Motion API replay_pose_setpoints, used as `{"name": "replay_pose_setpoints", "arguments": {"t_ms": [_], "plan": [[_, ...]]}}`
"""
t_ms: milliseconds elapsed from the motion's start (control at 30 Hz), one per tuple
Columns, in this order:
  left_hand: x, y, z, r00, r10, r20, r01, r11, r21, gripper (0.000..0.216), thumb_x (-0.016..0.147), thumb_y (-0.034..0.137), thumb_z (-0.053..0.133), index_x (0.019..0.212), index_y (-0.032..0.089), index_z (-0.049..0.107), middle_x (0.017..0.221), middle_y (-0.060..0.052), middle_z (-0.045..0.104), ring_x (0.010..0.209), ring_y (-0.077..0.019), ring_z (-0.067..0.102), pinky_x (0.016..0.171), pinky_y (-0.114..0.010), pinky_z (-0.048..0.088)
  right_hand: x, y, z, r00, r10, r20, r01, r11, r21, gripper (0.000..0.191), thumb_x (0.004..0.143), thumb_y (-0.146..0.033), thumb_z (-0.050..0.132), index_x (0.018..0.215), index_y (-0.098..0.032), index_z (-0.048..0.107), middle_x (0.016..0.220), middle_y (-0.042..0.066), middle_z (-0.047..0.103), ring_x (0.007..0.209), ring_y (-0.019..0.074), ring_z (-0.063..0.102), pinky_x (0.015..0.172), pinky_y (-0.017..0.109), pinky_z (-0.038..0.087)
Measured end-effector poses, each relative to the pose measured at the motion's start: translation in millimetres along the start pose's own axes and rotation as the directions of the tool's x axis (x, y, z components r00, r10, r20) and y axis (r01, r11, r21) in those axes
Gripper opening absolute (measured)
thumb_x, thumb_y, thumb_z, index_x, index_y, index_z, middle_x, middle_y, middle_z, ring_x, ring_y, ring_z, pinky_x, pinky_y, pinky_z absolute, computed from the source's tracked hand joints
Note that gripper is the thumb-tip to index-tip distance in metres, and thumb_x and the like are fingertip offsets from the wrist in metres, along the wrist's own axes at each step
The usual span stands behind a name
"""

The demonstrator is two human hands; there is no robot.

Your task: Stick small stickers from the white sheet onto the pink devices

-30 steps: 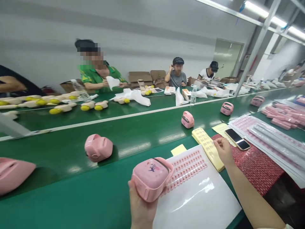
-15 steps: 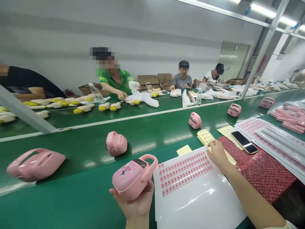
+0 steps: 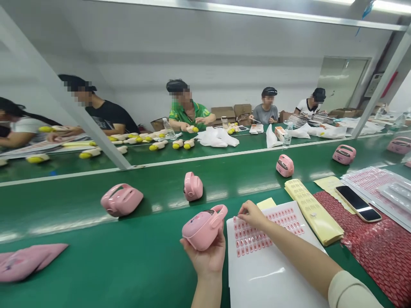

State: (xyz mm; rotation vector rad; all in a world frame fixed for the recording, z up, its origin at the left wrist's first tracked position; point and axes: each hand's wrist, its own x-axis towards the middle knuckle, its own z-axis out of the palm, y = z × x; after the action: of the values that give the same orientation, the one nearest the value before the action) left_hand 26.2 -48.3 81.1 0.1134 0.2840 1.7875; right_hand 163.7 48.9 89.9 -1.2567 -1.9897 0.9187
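Observation:
My left hand [image 3: 207, 256] cups a pink plastic case with a looped handle [image 3: 204, 231] from below, tilted, its printed face turned to the upper left. My right hand [image 3: 252, 214] reaches over the sheet of small pink oval stickers [image 3: 272, 269], which lies just right of the case. Its thumb and forefinger are pinched at the left end of the top row; what is between them, if anything, is too small to make out. My right wrist and forearm hide part of the sticker rows.
Similar pink cases [image 3: 122, 200] stand along the green belt [image 3: 154, 171]. A yellow sticker stack [image 3: 311, 209], a phone [image 3: 358, 203] and red bubble wrap [image 3: 369, 244] lie to the right. Several people sit across the belt beside yellow-tipped pieces. A slanted metal post [image 3: 93, 124] rises at left.
My right hand has moved left from the sheet's upper right, by the yellow stack, to its top-left stickers. The view has turned left. My left hand still holds the pink case.

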Motion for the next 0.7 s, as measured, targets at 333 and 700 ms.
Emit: {"name": "replay_pose_setpoints", "arguments": {"t_ms": [333, 700], "plan": [[-3.2, -21.1, 1.3, 0.999, 0.035, 0.003, -0.034, 0.998, -0.061, 0.067, 0.065, 0.051, 0.063, 0.120, 0.018, 0.042, 0.107, -0.010, 0.059, 0.100, -0.0215, 0.055, 0.079, -0.025, 0.049, -30.8, -55.7, 12.5, 0.993, -0.003, -0.115, 0.061, 0.863, 0.502, 0.011, 0.066, -0.020, 0.065, 0.059, -0.019, 0.056, 0.102, 0.006, 0.056, 0.111, 0.0215, 0.046, 0.096, 0.039, 0.032], [-9.2, -27.1, 11.8, 0.996, -0.023, -0.089, 0.010, 0.991, -0.136, 0.060, 0.072, 0.050, 0.056, 0.119, 0.016, 0.042, 0.103, -0.010, 0.060, 0.093, -0.0180, 0.057, 0.075, -0.022, 0.050, -33.9, -63.1, 4.5, 0.998, -0.034, -0.060, 0.054, 0.919, 0.391, 0.013, 0.064, -0.016, 0.064, 0.056, -0.020, 0.055, 0.097, 0.005, 0.054, 0.103, 0.0213, 0.047, 0.095, 0.042, 0.031]]}}
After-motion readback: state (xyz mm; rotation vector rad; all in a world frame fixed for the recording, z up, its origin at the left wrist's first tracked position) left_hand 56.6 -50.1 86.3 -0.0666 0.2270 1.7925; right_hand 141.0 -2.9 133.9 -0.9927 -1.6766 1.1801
